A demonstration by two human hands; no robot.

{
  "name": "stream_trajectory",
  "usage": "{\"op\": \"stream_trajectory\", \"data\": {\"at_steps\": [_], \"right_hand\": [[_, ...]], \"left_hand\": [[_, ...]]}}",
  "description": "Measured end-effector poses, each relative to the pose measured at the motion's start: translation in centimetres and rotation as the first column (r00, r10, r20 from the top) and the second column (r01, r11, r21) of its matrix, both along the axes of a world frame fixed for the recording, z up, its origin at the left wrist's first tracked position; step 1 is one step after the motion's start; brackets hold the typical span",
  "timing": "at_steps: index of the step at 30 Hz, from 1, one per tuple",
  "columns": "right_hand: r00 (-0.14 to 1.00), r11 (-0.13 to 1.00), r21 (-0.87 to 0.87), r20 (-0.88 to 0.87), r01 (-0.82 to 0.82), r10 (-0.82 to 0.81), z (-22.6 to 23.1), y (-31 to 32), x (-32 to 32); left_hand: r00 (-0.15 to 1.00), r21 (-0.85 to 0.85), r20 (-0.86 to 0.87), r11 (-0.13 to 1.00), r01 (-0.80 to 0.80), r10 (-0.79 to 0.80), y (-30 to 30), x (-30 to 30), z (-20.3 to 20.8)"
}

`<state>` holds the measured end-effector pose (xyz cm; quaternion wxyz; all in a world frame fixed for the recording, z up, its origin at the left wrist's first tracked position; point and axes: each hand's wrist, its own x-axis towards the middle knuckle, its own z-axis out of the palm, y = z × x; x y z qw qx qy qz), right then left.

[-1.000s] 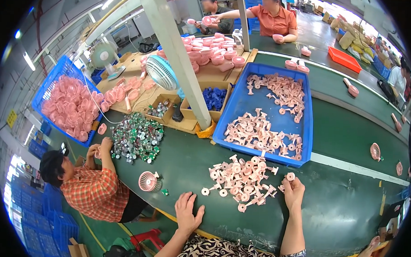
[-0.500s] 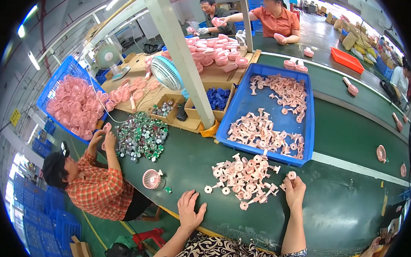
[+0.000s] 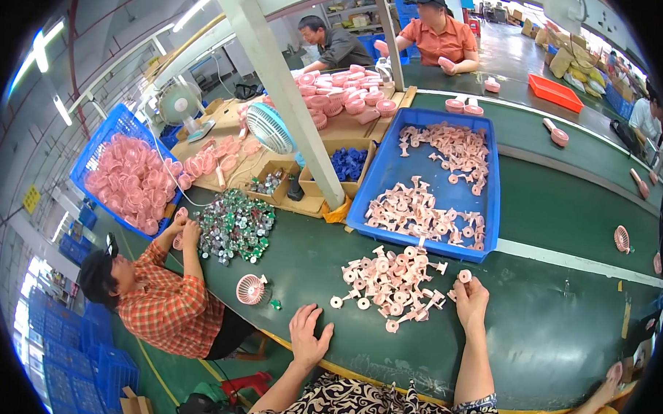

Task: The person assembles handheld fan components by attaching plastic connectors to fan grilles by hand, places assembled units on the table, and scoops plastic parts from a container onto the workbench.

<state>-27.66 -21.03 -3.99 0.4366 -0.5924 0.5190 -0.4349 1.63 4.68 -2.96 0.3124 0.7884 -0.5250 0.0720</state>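
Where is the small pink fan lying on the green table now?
In the head view, the small pink fan lies left of the left hand, below the pile of metal parts.

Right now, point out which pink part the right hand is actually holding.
The single round pink part pinched at the right hand's fingertips, at the right edge of the loose pile; the others lie untouched on the green table.

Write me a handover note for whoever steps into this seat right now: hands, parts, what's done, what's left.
Left hand: flat on the green table, fingers spread, holding nothing.
Right hand: pinching one small pink part at the right edge of the loose pile of pink parts.
Blue tray behind the pile holds more of the same parts.
A finished-looking pink fan head lies left of the left hand.
Done: one part picked out. Left: the pile and the tray, both largely untouched.
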Motion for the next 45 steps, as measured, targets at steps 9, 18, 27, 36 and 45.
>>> {"op": "stream_trajectory", "data": {"at_steps": [9,18,27,36,45], "right_hand": [[0.999,0.997,-0.080,-0.037,0.021,-0.024,0.6,0.2,0.5],[1.000,0.997,-0.080,-0.008,0.020,-0.021,-1.0,-0.1,0.1],[0.999,1.000,-0.020,0.045,0.002,-0.001,-0.7,0.1,0.0],[1.000,0.999,-0.035,0.012,0.000,0.001,-0.6,0.1,0.0],[1.000,1.000,-0.014,0.028,-0.003,0.003,-0.8,0.2,-0.2]], "left_hand": [[0.999,-0.014,0.031,1.000,-0.016,0.016,-0.2,-0.1,-0.1],[0.999,0.004,0.030,1.000,-0.026,0.026,-0.3,-0.1,0.0],[0.999,0.039,-0.011,0.999,-0.034,0.035,-0.2,-0.3,0.5],[0.999,0.044,-0.022,0.999,-0.032,0.033,-0.4,0.0,0.7],[0.999,0.038,-0.014,0.999,-0.033,0.034,-0.4,-0.2,0.8]]}}
